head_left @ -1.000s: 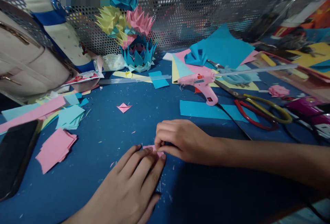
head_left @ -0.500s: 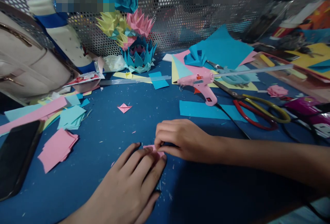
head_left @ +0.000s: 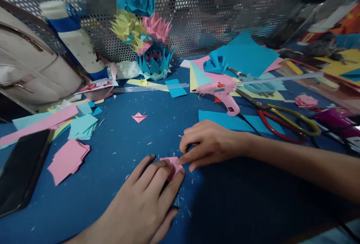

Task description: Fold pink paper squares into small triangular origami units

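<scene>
A small folded piece of pink paper (head_left: 176, 166) lies on the blue tabletop. My left hand (head_left: 143, 195) lies over it, palm down, its outstretched fingers pressing the paper against the table and covering its left part. At the upper right edge, a fingertip of my right hand (head_left: 212, 141) touches the paper. The fingers of that hand are bent and loosely apart, not closed on anything. Farther off sits a small folded pink paper piece (head_left: 139, 117). To the left is a stack of pink paper squares (head_left: 69, 160).
A pink glue gun (head_left: 222, 91) and red-and-yellow-handled scissors (head_left: 281, 118) lie at the right. Paper flowers (head_left: 156, 62) stand before a perforated metal panel (head_left: 188, 23). A phone (head_left: 24, 171), a bottle (head_left: 77, 45) and a pale bag (head_left: 30, 56) are on the left.
My right hand has loosened its bent fingers and shifted slightly up and right, leaving a fingertip at the paper's edge. My left hand stays on the paper. The view has shifted a little.
</scene>
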A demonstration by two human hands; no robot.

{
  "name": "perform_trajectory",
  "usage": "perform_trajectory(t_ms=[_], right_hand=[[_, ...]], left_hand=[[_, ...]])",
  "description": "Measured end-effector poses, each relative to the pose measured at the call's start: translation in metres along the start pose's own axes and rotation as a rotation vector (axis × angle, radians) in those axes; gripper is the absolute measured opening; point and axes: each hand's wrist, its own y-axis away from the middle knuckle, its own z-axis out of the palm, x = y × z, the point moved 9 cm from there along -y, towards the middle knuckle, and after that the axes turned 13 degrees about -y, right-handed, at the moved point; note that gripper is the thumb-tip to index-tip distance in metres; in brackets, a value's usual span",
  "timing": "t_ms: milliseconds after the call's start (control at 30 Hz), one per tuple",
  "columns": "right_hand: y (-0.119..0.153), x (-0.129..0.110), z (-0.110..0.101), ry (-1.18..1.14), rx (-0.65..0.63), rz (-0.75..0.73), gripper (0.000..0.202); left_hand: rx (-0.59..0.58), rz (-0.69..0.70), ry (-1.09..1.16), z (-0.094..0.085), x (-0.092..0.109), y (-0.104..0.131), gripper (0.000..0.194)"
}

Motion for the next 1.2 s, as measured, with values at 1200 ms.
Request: perform_trajectory(t_ms=[1200], right_hand=[[-0.001,-0.020,0.009,0.240,-0.125,-0.077,0.026]], left_hand=[[-0.006,0.011,0.030,-0.003,-0.001,0.000,0.047]])
